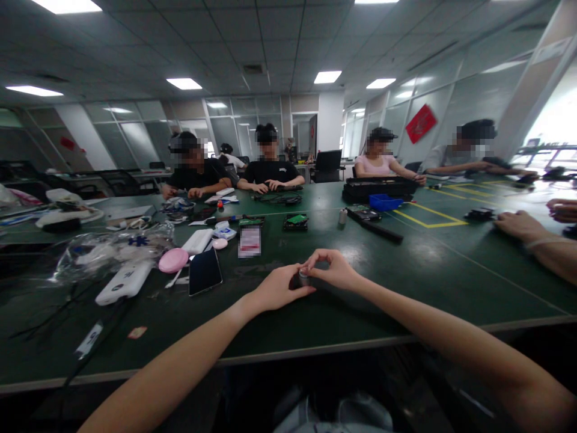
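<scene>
A small silvery metal cylinder (304, 278) stands on the green table in front of me. My left hand (282, 287) curls around its left side, thumb stretched along the near side. With bent fingers, my right hand (332, 269) pinches at the cylinder's top from the right. Fingers hide part of the cylinder, so its exact kind does not show. A similar metal cylinder (342, 216) stands upright farther back. Beyond my hands lies a device with a green circuit board (296, 222), and left of it another dark one (252, 222) sits above a blurred card (249, 242).
A black phone (205, 272), a pink round object (174, 260), a white device (125, 281) and clear plastic bags (112, 249) crowd the left. Behind are a blue tray (385, 202) and a black bar (381, 231). A co-worker's hand (518, 226) rests at right; several people sit opposite.
</scene>
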`<act>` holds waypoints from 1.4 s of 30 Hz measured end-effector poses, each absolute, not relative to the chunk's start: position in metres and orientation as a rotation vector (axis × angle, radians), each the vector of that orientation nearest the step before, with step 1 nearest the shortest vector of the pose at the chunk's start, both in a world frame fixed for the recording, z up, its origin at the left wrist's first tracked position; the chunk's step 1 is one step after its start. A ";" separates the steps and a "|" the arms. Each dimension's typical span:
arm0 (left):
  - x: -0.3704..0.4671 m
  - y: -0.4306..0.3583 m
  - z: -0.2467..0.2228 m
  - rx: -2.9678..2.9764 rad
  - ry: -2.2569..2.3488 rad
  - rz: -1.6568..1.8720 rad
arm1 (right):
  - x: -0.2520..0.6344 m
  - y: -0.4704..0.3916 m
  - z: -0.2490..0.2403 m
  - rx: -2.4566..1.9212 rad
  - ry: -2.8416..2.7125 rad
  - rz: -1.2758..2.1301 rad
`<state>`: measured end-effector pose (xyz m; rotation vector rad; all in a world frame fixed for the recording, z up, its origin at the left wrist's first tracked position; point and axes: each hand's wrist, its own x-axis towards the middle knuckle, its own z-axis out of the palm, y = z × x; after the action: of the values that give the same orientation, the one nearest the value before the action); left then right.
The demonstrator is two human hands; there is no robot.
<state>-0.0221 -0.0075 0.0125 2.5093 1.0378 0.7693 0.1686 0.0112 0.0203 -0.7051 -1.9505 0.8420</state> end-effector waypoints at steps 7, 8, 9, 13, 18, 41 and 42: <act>-0.023 -0.007 0.013 2.514 1.052 0.747 | 0.171 0.011 0.022 -0.730 -1.957 0.766; -0.023 -0.007 0.013 2.514 1.055 0.746 | 0.172 0.011 0.022 -0.740 -1.960 0.758; -0.023 -0.008 0.013 2.513 1.056 0.745 | 0.172 0.011 0.022 -0.746 -1.961 0.753; -0.022 -0.009 0.014 2.510 1.062 0.742 | 0.172 0.010 0.022 -0.759 -1.965 0.741; -0.022 -0.009 0.015 2.504 1.095 0.738 | 0.170 0.007 0.025 -0.731 -1.902 0.758; -0.022 -0.012 0.020 2.509 1.060 0.719 | 0.214 0.065 -0.003 -1.066 -2.143 0.665; -0.022 -0.012 0.020 2.510 1.061 0.717 | 0.215 0.065 -0.003 -1.072 -2.142 0.666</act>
<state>-0.0219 -0.0117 0.0198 2.5104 1.0615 0.7171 0.2148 0.0648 -0.0031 -1.0719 -2.1419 0.6661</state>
